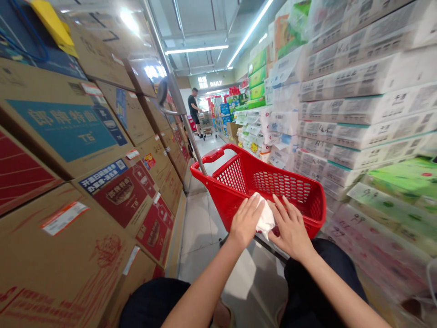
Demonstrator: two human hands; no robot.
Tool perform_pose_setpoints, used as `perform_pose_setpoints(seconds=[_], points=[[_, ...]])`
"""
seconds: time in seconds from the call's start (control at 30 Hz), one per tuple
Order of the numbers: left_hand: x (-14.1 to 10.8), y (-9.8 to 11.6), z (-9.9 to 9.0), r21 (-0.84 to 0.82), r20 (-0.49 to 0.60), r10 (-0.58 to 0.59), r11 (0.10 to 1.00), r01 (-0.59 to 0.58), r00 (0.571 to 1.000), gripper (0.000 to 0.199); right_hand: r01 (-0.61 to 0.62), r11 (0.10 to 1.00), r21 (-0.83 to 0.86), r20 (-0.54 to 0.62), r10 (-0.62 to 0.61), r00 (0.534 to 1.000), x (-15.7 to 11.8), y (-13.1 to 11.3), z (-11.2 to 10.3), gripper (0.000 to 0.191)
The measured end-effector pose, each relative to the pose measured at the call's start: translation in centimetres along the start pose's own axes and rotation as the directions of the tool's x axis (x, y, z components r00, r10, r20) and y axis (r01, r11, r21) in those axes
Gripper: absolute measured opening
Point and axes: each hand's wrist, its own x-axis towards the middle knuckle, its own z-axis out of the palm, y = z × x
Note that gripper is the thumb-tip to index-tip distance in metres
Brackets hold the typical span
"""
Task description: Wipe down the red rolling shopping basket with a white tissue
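- A head-worn camera looked down a narrow shop aisle, with the wearer's two bare arms reaching forward from the bottom of the view.
- The left hand (244, 222) and right hand (291, 226) lay flat, side by side, on the near rim of a red plastic basket (293, 189).
- A white cloth (265, 218) sat crumpled between the hands. The left hand's fingers lay over its top edge and the right hand's fingers touched its other side, so it was pressed against the rim rather than clamped in a fist. That hold looked suited to rubbing the rim.
- The basket's long axis ran from the wearer away up the aisle, slightly leftward, with its handle (218, 156) at the far end. It appeared empty inside.
- Stacked cardboard boxes (68, 150) lined the left side; wrapped tissue packs (358, 105) were piled high on the right.
- Another person (194, 111) stood far off beside a trolley.
- The wearer's dark-clothed knees showed below, seemingly crouched on the tiled floor (201, 228).
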Motion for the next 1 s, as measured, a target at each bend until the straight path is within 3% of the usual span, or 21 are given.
perform_pose_setpoints(seconds=[0.1, 0.2, 0.27, 0.33, 0.4, 0.5, 0.57, 0.67, 0.83, 0.93, 1.0], points=[[-0.5, -1.8, -0.5, 0.006, 0.03, 0.026, 1.0, -0.026, 0.999, 0.063, 0.002, 1.0, -0.005, 0.02, -0.002, 1.0, -0.2, 0.1, -0.8, 0.091], [-0.5, -5.1, -1.3, 0.018, 0.031, -0.094, 0.995, 0.093, 0.995, 0.06, -0.005, 1.0, -0.002, 0.038, 0.005, 0.999, -0.2, -0.1, -1.5, 0.089], [-0.2, -6.1, -1.6, 0.024, 0.014, -0.19, 0.982, 0.19, 0.982, 0.058, -0.009, 1.0, 0.001, 0.039, 0.008, 0.999, -0.2, -0.3, -1.5, 0.088], [0.2, -5.5, -1.4, 0.028, 0.001, -0.252, 0.967, 0.252, 0.968, 0.056, -0.014, 1.0, 0.001, 0.033, 0.014, 0.999, -0.1, -0.3, -1.0, 0.088], [0.6, -3.4, -0.8, 0.025, -0.007, -0.25, 0.968, 0.25, 0.968, 0.055, -0.018, 1.0, -0.003, 0.024, 0.018, 1.0, 0.0, -0.3, -0.4, 0.089], [0.8, 0.1, 0.1, 0.001, -0.028, -0.098, 0.995, 0.098, 0.995, 0.059, 0.005, 1.0, -0.006, 0.031, -0.005, 1.0, 0.0, 0.1, 0.3, 0.093], [0.8, 1.0, 0.2, -0.002, -0.036, -0.034, 0.999, 0.034, 0.999, 0.06, 0.021, 1.0, -0.012, 0.041, -0.021, 0.999, -0.1, 0.3, 0.2, 0.095], [0.6, -0.9, -0.4, 0.011, 0.005, 0.028, 1.0, -0.028, 1.0, 0.06, 0.019, 1.0, -0.021, 0.039, -0.018, 0.999, -0.2, 0.3, -0.5, 0.093], [0.8, -5.6, -1.4, 0.027, 0.005, -0.174, 0.984, 0.174, 0.985, 0.053, 0.004, 1.0, -0.006, 0.054, -0.004, 0.999, 0.0, -0.3, -1.3, 0.089], [1.2, -4.7, -0.7, 0.055, -0.033, -0.25, 0.966, 0.252, 0.968, 0.049, -0.002, 1.0, 0.001, 0.033, 0.002, 0.999, 0.2, -0.5, -0.7, 0.089], [1.4, -3.0, 0.0, 0.073, -0.044, -0.21, 0.974, 0.213, 0.977, 0.049, 0.0, 1.0, 0.001, 0.012, 0.0, 1.0, 0.4, -0.6, -0.2, 0.09]])
